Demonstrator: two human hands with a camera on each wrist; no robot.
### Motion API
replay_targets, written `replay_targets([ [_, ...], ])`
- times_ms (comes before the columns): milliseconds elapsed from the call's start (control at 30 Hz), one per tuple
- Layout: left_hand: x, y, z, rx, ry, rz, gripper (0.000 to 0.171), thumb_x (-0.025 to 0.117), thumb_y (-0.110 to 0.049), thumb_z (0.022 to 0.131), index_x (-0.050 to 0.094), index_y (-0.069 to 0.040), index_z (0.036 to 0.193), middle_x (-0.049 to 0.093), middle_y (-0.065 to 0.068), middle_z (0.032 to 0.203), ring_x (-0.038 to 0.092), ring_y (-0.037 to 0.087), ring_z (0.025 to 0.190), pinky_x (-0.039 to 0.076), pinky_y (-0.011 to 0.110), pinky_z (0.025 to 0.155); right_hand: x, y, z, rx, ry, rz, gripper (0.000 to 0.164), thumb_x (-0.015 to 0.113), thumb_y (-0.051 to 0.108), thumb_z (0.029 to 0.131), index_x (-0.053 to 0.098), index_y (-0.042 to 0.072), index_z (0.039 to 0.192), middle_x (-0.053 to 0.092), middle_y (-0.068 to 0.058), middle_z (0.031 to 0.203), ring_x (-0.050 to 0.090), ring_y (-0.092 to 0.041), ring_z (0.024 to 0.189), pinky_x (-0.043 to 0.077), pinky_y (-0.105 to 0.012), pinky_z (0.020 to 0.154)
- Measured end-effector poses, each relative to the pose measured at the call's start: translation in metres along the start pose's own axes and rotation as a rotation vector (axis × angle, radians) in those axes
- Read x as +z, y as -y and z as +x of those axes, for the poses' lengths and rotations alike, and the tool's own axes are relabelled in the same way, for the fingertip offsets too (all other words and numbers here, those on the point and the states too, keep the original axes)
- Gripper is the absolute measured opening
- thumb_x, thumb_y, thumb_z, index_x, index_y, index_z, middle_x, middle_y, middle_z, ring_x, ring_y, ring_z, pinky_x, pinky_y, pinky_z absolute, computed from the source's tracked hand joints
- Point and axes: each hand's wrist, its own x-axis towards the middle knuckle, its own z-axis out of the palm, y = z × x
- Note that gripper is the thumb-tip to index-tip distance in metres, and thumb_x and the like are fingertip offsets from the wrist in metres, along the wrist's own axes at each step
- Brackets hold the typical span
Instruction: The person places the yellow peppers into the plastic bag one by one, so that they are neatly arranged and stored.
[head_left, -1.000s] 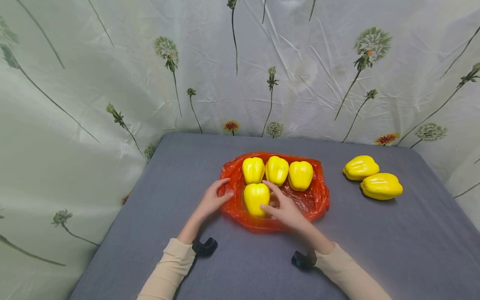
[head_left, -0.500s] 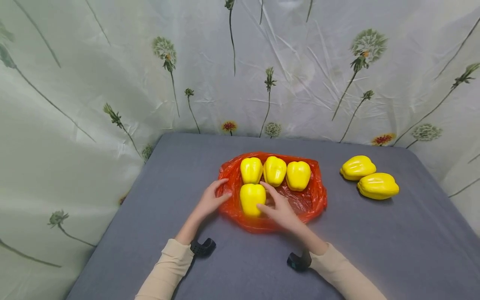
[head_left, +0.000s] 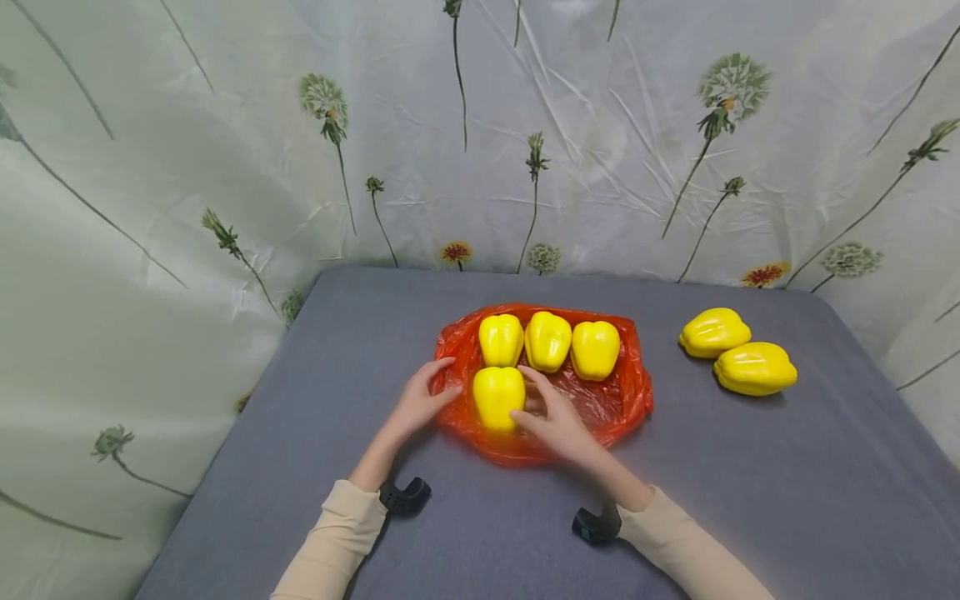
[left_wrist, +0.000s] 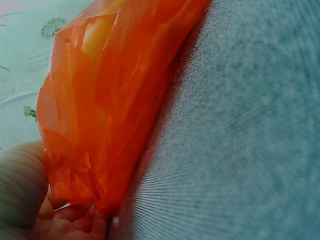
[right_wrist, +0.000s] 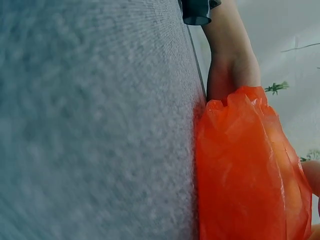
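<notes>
A red plastic bag (head_left: 592,400) lies spread with its mouth up in the head view, yellow bell peppers inside. My left hand (head_left: 416,404) holds the bag's left side; in the left wrist view the thumb (left_wrist: 20,185) and curled fingers lie about the crumpled film. At the front left inside the bag stands a yellow bell pepper (head_left: 497,400). Around its right side curve the thumb and fingers of my right hand (head_left: 562,425). Behind it a row of peppers lines the back: left (head_left: 501,340), middle (head_left: 548,342) and right (head_left: 596,350).
Two more yellow bell peppers (head_left: 715,332) (head_left: 755,368) lie on the grey cloth-covered table (head_left: 360,342) to the right of the bag. A flower-printed curtain (head_left: 420,100) hangs behind and to the left of the table. Black wrist devices (head_left: 405,497) sit at both cuffs.
The front pepper has shifted slightly left within the bag, with my right hand following it. My left hand has stayed at the bag's side. The head view has shifted a little.
</notes>
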Motion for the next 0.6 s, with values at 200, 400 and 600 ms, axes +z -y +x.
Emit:
replay_targets([
  [200, -0.0005, -0.0011, -0.0014, -0.008, 0.004, 0.008, 0.054, 0.064, -0.025, 0.087, 0.047, -0.011, 0.136, 0.049, 0.016, 0.136, 0.048, 0.033, 0.125, 0.043, 0.05, 0.104, 0.0034, 0.0026, -0.0027, 0.038, -0.031, 0.018, 0.067, 0.066, 0.021, 0.087, 0.031, 0.021, 0.144, 0.049, -0.015, 0.136, 0.059, -0.029, 0.114, 0.053, -0.04, 0.092],
  [400, -0.0009, -0.0017, -0.0019, -0.005, 0.006, 0.01, 0.054, 0.064, -0.025, 0.087, 0.047, -0.011, 0.135, 0.05, 0.016, 0.135, 0.048, 0.032, 0.123, 0.043, 0.05, 0.104, 0.0048, 0.0043, -0.0051, 0.03, -0.03, 0.044, 0.068, 0.065, 0.019, 0.087, 0.029, 0.013, 0.144, 0.051, -0.018, 0.132, 0.058, -0.032, 0.114, 0.052, -0.041, 0.093],
  [600, -0.0007, -0.0025, -0.0014, -0.009, 0.011, 0.004, 0.054, 0.064, -0.025, 0.087, 0.046, -0.011, 0.136, 0.049, 0.016, 0.137, 0.047, 0.033, 0.125, 0.043, 0.05, 0.104, 0.0061, 0.0028, -0.0037, 0.051, -0.036, 0.065, 0.069, 0.065, 0.018, 0.087, 0.028, 0.009, 0.145, 0.05, -0.018, 0.127, 0.057, -0.03, 0.113, 0.051, -0.041, 0.095],
])
